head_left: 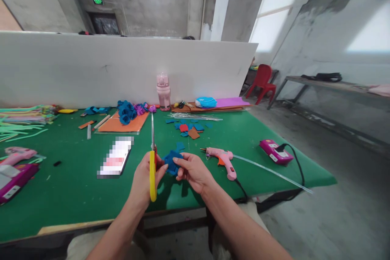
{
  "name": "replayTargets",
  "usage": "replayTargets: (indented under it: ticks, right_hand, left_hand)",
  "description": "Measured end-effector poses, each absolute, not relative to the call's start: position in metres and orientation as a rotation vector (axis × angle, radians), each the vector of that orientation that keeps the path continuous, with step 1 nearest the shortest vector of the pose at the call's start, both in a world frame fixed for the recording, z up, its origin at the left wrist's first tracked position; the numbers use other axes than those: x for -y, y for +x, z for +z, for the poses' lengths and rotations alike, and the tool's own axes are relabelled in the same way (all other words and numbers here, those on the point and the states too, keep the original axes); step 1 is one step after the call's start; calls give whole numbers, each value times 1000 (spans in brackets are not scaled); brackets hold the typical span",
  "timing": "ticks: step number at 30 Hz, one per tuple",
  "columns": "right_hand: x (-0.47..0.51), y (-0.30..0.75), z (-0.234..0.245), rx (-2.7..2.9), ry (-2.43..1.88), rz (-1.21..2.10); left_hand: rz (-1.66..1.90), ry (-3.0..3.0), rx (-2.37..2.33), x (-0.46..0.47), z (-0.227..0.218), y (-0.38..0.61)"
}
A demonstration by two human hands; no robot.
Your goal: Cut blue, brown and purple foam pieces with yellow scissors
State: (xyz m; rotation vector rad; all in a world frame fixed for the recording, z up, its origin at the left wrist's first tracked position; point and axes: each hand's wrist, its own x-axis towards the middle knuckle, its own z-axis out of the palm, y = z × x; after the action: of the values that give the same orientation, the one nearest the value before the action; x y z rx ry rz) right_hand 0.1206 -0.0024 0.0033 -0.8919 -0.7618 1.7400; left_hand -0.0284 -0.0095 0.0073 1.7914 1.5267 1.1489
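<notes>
Both hands meet near the front edge of the green table, around a folded blue felt piece. Thumb and fingers of my right hand pinch its right side. My left hand is closed at its left side and also carries a pair of scissors with yellow-and-red handles, blades pointing away from me. Part of the left fingers is hidden behind the handle. Just beyond the felt lies a flat blue scrap. A pink glue gun with a clear glue stick rests right of my right hand.
Blue, red and brown felt squares lie beyond my hands. A phone is on the left. Blue felt flowers sit on orange sheets. A pink bottle stands by the white partition. A purple power box is at right.
</notes>
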Motion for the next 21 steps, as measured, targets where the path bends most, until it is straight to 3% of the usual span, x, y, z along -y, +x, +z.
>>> replayTargets:
  ticks: [13,21]
  right_hand:
    - [2,122,2,653,-917,1771]
    - [-5,143,17,543,-874,1569]
  left_hand:
    - [1161,1800,-1542,10,7,-21]
    - [538,2151,-1609,28,32,-46]
